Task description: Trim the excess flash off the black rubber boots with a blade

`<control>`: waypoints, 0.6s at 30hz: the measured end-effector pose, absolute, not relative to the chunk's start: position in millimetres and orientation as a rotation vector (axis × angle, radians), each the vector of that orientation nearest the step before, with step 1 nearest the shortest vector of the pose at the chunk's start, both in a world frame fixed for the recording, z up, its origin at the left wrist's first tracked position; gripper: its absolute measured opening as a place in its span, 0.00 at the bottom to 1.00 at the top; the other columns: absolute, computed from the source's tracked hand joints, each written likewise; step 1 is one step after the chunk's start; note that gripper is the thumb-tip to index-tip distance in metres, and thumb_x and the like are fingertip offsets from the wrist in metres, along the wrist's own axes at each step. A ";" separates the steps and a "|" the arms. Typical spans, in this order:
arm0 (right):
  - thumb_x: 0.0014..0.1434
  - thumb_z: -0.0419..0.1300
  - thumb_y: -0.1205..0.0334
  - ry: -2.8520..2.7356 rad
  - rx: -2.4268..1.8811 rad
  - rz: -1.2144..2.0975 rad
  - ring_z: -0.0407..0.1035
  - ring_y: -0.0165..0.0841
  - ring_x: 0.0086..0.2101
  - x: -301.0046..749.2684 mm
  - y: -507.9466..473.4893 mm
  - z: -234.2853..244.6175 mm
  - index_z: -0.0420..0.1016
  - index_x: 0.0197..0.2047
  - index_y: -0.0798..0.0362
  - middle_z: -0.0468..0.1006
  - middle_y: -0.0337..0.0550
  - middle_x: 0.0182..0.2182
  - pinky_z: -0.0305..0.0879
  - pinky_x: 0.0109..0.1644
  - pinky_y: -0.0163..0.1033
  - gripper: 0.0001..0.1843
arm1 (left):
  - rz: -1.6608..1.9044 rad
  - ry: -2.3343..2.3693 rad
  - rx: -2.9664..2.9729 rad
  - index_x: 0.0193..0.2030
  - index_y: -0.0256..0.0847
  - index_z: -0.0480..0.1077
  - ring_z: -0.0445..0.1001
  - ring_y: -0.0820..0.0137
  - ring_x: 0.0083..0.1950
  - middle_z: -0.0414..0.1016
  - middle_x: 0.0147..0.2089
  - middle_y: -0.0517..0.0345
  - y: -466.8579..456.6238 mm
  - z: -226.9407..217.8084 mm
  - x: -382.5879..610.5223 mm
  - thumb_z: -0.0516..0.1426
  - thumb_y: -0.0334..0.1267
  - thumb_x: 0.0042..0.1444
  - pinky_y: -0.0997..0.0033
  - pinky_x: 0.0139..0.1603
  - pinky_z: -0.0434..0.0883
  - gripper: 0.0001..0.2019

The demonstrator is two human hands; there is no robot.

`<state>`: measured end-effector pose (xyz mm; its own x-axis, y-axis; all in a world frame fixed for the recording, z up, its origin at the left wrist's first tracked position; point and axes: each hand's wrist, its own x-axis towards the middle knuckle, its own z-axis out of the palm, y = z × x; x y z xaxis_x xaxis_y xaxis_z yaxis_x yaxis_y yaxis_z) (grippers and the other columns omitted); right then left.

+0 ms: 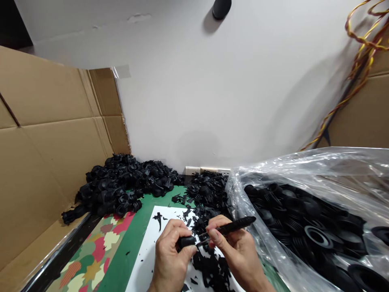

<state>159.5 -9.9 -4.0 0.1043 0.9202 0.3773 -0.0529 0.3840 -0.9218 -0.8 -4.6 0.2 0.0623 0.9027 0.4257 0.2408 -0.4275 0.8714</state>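
Observation:
My left hand (172, 253) is closed around a small black rubber part (186, 242), pinched between thumb and fingers over the white sheet (148, 243). My right hand (232, 245) grips black tweezers (238, 225) like a pen. Their thin metal tips point left and reach the right side of the rubber part; whether they pinch its edge, I cannot tell. Black rubber scraps (209, 267) lie on the sheet beneath and between both hands. A longer scrap (158, 220) lies near the sheet's far left corner.
Ribbed black rubber parts (121, 182) are heaped at the back left, beside a cardboard wall (54, 154). Shavings (209, 190) pile up against the wall sockets (209, 170). A clear plastic bag (243, 178) of black rubber parts (291, 211) stands right. Twisted yellow-red wires (361, 81) hang upper right.

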 end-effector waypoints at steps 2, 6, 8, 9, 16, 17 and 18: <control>0.54 0.62 0.54 -1.242 -0.900 0.893 0.68 0.31 0.23 158.7 -10.5 -2.5 0.74 0.30 0.54 0.72 0.41 0.28 0.67 0.26 0.36 0.11 | 1.384 1.157 1.732 0.27 0.41 0.72 0.71 0.65 0.37 0.70 0.34 0.56 -4.9 -1.0 -1.0 0.58 0.22 0.40 0.70 0.36 0.69 0.10; 0.53 0.63 0.55 -1.268 -0.870 0.889 0.68 0.31 0.23 155.4 -12.0 -0.5 0.75 0.29 0.54 0.73 0.43 0.29 0.67 0.25 0.35 0.11 | 1.355 1.156 1.718 0.27 0.41 0.73 0.70 0.66 0.35 0.69 0.33 0.56 -5.6 -1.2 -0.5 0.59 0.24 0.43 0.71 0.34 0.69 0.07; 0.54 0.62 0.56 -1.310 -0.863 0.863 0.68 0.31 0.23 153.4 -12.7 -0.2 0.76 0.29 0.54 0.74 0.43 0.28 0.67 0.25 0.35 0.09 | 1.348 1.153 1.715 0.27 0.40 0.73 0.70 0.66 0.35 0.68 0.33 0.57 -5.8 -0.2 -0.1 0.60 0.25 0.44 0.72 0.33 0.69 0.06; 0.54 0.62 0.57 -1.333 -0.858 0.847 0.69 0.32 0.24 152.6 -13.0 -0.2 0.76 0.30 0.53 0.74 0.43 0.28 0.67 0.25 0.35 0.08 | 1.345 1.150 1.717 0.27 0.40 0.73 0.70 0.67 0.34 0.68 0.33 0.57 -5.8 0.3 0.1 0.60 0.25 0.44 0.72 0.32 0.68 0.06; 0.54 0.63 0.61 -1.432 -0.842 0.674 0.72 0.35 0.28 151.7 -13.6 -1.3 0.77 0.31 0.52 0.76 0.43 0.27 0.69 0.30 0.37 0.04 | 1.339 1.139 1.758 0.26 0.40 0.72 0.68 0.69 0.32 0.67 0.31 0.59 -4.9 -0.1 -0.5 0.63 0.27 0.45 0.74 0.30 0.66 0.05; 0.54 0.63 0.62 -1.452 -0.830 0.648 0.72 0.35 0.28 151.8 -13.5 -1.4 0.77 0.31 0.52 0.76 0.43 0.27 0.69 0.31 0.37 0.03 | 1.342 1.136 1.770 0.26 0.40 0.72 0.68 0.69 0.32 0.67 0.31 0.59 -4.9 -0.4 -0.7 0.64 0.28 0.45 0.74 0.30 0.66 0.05; 0.54 0.63 0.62 -1.468 -0.816 0.623 0.71 0.35 0.28 151.8 -13.4 -1.3 0.76 0.31 0.51 0.76 0.42 0.26 0.69 0.31 0.36 0.03 | 1.346 1.134 1.779 0.26 0.40 0.73 0.68 0.69 0.32 0.67 0.30 0.59 -4.9 -0.6 -0.8 0.64 0.30 0.46 0.74 0.30 0.65 0.04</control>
